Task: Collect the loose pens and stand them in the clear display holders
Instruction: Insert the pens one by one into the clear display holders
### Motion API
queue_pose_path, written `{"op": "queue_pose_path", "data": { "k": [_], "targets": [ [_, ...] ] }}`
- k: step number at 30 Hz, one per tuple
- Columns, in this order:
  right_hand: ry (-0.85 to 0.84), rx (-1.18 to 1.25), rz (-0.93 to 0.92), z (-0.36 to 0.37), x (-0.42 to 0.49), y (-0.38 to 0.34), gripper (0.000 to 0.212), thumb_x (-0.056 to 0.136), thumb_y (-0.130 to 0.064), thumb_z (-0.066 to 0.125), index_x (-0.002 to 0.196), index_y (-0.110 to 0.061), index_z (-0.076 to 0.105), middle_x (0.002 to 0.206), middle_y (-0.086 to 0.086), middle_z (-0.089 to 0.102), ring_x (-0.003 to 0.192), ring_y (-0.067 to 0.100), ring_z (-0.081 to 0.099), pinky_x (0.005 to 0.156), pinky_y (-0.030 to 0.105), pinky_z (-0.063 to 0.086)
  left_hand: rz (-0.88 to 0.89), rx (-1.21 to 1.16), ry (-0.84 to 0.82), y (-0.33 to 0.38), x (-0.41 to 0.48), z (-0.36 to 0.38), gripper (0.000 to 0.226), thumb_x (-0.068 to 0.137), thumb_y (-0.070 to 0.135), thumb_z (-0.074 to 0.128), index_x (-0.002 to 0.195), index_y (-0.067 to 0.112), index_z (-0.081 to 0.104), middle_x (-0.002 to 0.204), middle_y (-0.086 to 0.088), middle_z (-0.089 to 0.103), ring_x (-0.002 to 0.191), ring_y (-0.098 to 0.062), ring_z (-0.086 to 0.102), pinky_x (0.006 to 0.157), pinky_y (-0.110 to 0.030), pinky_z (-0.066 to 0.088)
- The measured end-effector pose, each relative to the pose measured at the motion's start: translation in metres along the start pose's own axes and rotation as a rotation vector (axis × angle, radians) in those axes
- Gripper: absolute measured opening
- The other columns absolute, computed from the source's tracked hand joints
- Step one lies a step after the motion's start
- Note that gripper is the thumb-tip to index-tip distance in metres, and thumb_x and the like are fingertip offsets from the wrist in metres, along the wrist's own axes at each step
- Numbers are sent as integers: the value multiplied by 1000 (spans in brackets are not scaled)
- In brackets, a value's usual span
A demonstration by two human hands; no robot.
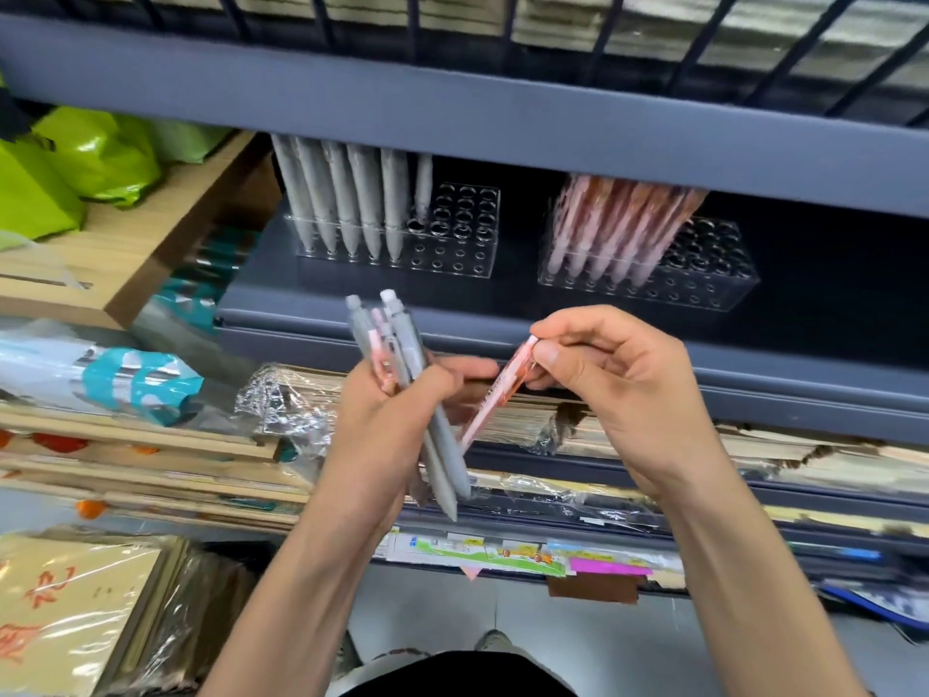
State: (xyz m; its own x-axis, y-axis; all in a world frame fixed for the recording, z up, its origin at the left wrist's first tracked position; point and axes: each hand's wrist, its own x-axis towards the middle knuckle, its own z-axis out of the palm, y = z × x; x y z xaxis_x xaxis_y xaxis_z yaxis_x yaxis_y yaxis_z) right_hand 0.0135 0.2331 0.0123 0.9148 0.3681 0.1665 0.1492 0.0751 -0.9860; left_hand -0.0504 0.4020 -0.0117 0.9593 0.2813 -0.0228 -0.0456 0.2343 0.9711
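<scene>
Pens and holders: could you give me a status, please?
Left hand grips mixed pen bundle. Right hand pinches one pink pen. Grey-pen holder and pink-pen holder part empty; nothing blocking.

Bright, even overhead light; glare on the plastic wrap (281,404); left side motion-blurred; wide-angle bending at the edges.

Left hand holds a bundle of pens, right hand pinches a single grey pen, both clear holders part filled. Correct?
No. The head view shows the single pen in the right hand is pink, not grey. The left hand does hold the bundle, and the left holder and right holder are part filled.
</scene>
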Motion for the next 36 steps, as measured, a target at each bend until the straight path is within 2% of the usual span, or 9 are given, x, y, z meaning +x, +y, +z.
{"op": "queue_pose_path", "data": {
  "k": [3, 8, 11, 14, 20, 23, 27, 32, 36],
  "targets": [
    [29, 8, -14, -25, -4, -1, 15, 87, 6, 61, 98, -3, 67, 81, 9, 73, 74, 19, 70, 73, 26, 56, 39, -130, 143, -7, 4, 10, 15, 80, 7, 61, 81, 12, 75, 92, -16, 76, 89, -30, 74, 71, -31, 59],
    [177, 21, -68, -66, -3, -3, 19, 87, 3, 62, 95, -13, 70, 80, 2, 73, 74, 16, 70, 72, 22, 55, -24, -20, -63, -18, 4, 36, 22, 83, 9, 59, 79, 18, 79, 96, -16, 76, 92, -33, 74, 75, -35, 60],
    [248, -7, -86, -83, -3, -2, 20, 88, -2, 64, 94, -20, 71, 82, 0, 74, 74, 12, 70, 71, 19, 53, -60, 55, -181, -29, -4, 63, 13, 83, 19, 67, 83, 20, 80, 85, -17, 75, 73, -28, 74, 62, -32, 59],
    [311, 53, -57, -95, -4, 1, 14, 89, -8, 65, 96, -18, 71, 86, 3, 75, 77, 16, 70, 73, 23, 54, -57, 101, -137, -36, -3, 82, 12, 79, 22, 69, 81, 16, 80, 72, -22, 69, 51, -19, 59, 51, -25, 49],
    [114, 81, 44, -106, -13, 2, 11, 89, -7, 64, 98, -6, 70, 80, 9, 73, 72, 17, 68, 64, 21, 53, 5, 70, -121, -34, 0, 107, 11, 75, 28, 74, 78, 20, 80, 80, -42, 59, 46, -18, 51, 47, -29, 46],
    [140, 76, -25, -117, -6, -5, 9, 88, -5, 65, 93, -7, 71, 78, 9, 73, 70, 18, 68, 64, 22, 54, 4, 84, -139, -34, 3, 114, 16, 82, 21, 69, 69, 26, 77, 82, -33, 67, 46, -19, 51, 49, -30, 46],
    [472, 192, -237, -138, 20, -20, 5, 86, 0, 64, 90, -2, 66, 77, 1, 72, 73, 21, 68, 74, 33, 56, -60, -3, -86, -34, 5, 114, 30, 83, 25, 68, 55, 21, 57, 53, -5, 57, 40, -19, 49, 46, -26, 45],
    [661, 61, -375, -149, 62, -18, 13, 80, 7, 60, 88, 15, 64, 78, 21, 69, 74, 27, 66, 76, 43, 57, -76, 9, -57, -31, 3, 108, 45, 80, 43, 74, 57, 15, 47, 45, -5, 45, 37, -19, 41, 44, -24, 41],
    [677, -82, -376, -147, 87, -13, 12, 68, 6, 67, 79, 8, 69, 90, 24, 72, 84, 31, 69, 80, 44, 57, -75, 6, -52, -30, -1, 96, 46, 83, 48, 69, 58, 17, 45, 47, 0, 43, 37, -18, 39, 43, -25, 39]
  ]
}}
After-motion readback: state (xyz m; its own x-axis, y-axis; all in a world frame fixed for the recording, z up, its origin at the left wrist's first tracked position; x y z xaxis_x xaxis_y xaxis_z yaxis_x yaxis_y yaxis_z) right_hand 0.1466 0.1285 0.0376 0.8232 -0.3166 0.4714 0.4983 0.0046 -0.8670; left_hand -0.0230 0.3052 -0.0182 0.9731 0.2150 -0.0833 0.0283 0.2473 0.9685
